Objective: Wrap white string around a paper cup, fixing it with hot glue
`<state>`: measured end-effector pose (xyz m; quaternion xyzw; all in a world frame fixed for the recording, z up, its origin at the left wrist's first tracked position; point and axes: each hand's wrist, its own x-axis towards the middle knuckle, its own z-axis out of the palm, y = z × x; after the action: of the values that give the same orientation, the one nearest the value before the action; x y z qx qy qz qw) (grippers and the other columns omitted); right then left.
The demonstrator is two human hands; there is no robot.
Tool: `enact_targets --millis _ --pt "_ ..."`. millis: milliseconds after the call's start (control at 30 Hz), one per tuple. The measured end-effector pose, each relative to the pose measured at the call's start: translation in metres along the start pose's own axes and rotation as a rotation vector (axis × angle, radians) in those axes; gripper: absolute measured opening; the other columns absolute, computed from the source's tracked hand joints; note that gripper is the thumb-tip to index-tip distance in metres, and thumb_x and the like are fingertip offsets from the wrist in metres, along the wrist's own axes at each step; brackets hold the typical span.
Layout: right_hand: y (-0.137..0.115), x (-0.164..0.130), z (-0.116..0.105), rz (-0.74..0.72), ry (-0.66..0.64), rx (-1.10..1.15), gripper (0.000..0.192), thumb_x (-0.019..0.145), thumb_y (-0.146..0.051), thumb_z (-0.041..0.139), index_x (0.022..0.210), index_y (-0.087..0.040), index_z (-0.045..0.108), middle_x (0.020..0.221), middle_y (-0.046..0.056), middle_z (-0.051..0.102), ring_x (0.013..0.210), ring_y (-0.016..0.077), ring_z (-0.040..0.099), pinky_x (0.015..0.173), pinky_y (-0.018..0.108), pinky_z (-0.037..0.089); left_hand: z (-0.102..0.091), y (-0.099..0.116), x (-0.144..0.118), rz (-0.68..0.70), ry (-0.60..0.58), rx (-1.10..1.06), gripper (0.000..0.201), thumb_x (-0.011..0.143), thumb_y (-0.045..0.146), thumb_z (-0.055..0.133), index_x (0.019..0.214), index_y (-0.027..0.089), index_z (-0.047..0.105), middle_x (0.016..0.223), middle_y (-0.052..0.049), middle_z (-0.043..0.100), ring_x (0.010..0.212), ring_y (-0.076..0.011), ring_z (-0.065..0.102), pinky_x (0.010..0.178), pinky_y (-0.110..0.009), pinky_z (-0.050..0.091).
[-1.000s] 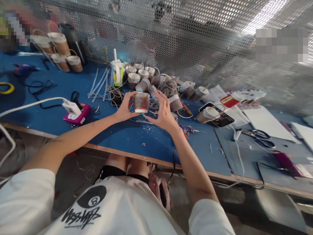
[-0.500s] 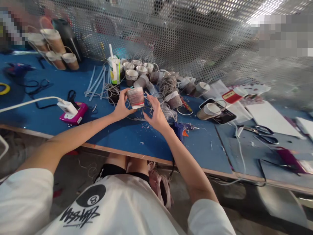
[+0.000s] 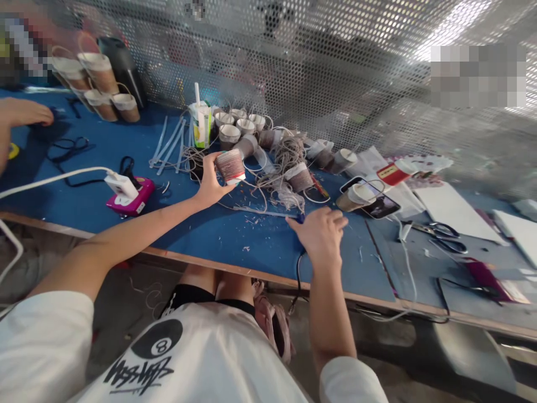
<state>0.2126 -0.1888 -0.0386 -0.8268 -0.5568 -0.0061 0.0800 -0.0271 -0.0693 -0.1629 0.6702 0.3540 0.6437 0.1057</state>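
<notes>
My left hand (image 3: pixel 212 182) is closed around a small cup wrapped in brown-grey cord (image 3: pixel 230 165). The cup is tilted above the table, its white rim with a red band facing down toward me. My right hand (image 3: pixel 321 235) is over a blue hot glue gun (image 3: pixel 301 218), thumb and fingers spread apart. Most of the gun is hidden beneath that hand, so contact is unclear. A clear glue stick (image 3: pixel 268 212) extends left from the gun. Behind my hands lie a heap of cord (image 3: pixel 289 154) and several cord-wrapped cups (image 3: pixel 230 136).
A pink power strip (image 3: pixel 136 198) with a white plug sits left. Glue sticks (image 3: pixel 170 146) lie beside a drink carton (image 3: pixel 202 126). Right are a cup (image 3: pixel 356 196), a phone (image 3: pixel 384 204) and scissors (image 3: pixel 444 230). Another person's hand (image 3: pixel 29 112) shows far left, near handled cups (image 3: pixel 126 106).
My right hand has left the cup's side and moved right and toward me, over the glue gun. My left hand keeps the cup. Another person's hand has appeared at far left.
</notes>
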Motion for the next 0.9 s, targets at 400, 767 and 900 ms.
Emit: enact_targets --millis 400,767,900 --pt "0.029 0.002 0.008 0.023 -0.236 -0.161 0.057 0.094 -0.026 0.053 0.127 0.020 0.051 0.125 0.040 0.057 0.124 0.0434 0.055 0.100 0.047 0.046 0.000 0.002 0.001 0.049 -0.052 0.093 0.091 0.069 0.030 0.086 0.141 0.030 0.031 0.129 -0.009 0.041 0.123 -0.0294 0.048 0.106 -0.050 0.048" --pt "0.022 0.025 -0.031 -0.134 -0.180 1.258 0.026 0.073 -0.045 0.064 0.066 -0.020 0.059 0.042 -0.004 0.051 0.030 0.0118 0.042 0.031 0.025 0.036 0.000 0.005 0.001 0.038 -0.067 0.094 0.095 0.074 0.052 0.081 0.148 0.033 0.024 0.130 -0.010 0.040 0.120 -0.0295 0.049 0.103 -0.049 0.049" --pt "-0.008 0.039 -0.018 -0.401 -0.407 1.291 0.032 0.071 -0.049 0.073 0.067 -0.019 0.063 0.035 -0.007 0.045 0.024 0.0093 0.036 0.026 0.023 0.031 -0.003 0.010 0.003 0.045 -0.101 0.124 0.086 0.077 0.065 0.073 0.145 0.031 0.032 0.125 -0.009 0.044 0.116 -0.0266 0.050 0.100 -0.044 0.050"
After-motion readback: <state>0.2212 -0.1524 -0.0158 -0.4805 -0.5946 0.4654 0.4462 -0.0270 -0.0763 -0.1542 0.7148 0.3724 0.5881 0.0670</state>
